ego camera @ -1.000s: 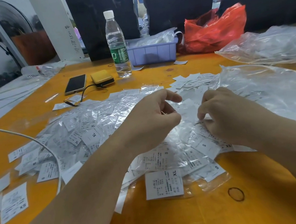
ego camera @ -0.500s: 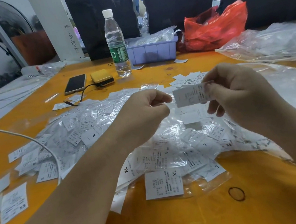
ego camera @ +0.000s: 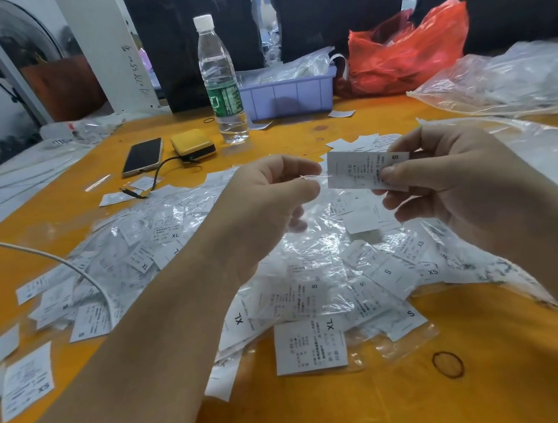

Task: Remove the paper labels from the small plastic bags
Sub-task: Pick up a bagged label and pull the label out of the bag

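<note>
Orange table [ego camera: 428,402], heaped labelled bags [ego camera: 312,276], water bottle [ego camera: 222,89]

We find the scene evenly and brightly lit from overhead, with diffuse light and only soft, faint shadows under the hands [ego camera: 365,198] on the orange counter [ego camera: 495,378]. We note strong white glare on the heap of clear plastic bags [ego camera: 309,253] below the hands, washing out some label print. Beyond the hands, the dark backdrop [ego camera: 335,9] is underexposed and shows no detail. Wide-angle distortion bends the white pillar [ego camera: 105,50] and fan [ego camera: 16,49] far to the left of the hands. Focus is sharp centrally; the forearms at the near edge appear soft and stretched.
</note>
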`<state>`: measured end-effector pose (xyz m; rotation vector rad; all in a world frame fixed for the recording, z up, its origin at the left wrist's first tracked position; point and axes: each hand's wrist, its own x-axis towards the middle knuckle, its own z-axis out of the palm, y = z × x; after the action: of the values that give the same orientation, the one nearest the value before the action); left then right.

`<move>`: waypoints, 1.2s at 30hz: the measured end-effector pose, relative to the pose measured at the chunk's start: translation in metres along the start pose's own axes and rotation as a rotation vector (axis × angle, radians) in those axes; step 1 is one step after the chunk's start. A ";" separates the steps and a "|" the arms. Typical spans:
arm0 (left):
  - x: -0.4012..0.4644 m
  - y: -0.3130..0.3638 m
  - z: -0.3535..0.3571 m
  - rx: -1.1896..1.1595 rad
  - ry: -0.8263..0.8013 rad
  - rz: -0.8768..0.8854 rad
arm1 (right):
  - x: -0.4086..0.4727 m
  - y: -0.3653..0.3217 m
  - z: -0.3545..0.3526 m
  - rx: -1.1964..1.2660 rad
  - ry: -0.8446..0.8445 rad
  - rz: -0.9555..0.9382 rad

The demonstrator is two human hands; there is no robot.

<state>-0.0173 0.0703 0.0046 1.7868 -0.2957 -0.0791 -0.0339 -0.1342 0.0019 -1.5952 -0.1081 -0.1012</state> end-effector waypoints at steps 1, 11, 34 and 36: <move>0.000 0.000 0.001 -0.003 -0.003 0.002 | 0.000 0.000 0.000 -0.019 -0.027 0.026; -0.005 0.004 0.004 -0.014 -0.032 0.028 | -0.006 0.005 0.007 -0.326 -0.383 0.107; -0.007 0.007 0.005 -0.020 -0.091 0.036 | 0.003 0.008 -0.001 -0.015 -0.211 -0.023; -0.007 0.007 0.005 -0.035 -0.087 0.035 | 0.003 0.009 -0.001 -0.021 -0.182 -0.032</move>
<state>-0.0260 0.0661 0.0098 1.7453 -0.3854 -0.1367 -0.0297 -0.1354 -0.0061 -1.6224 -0.2748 0.0180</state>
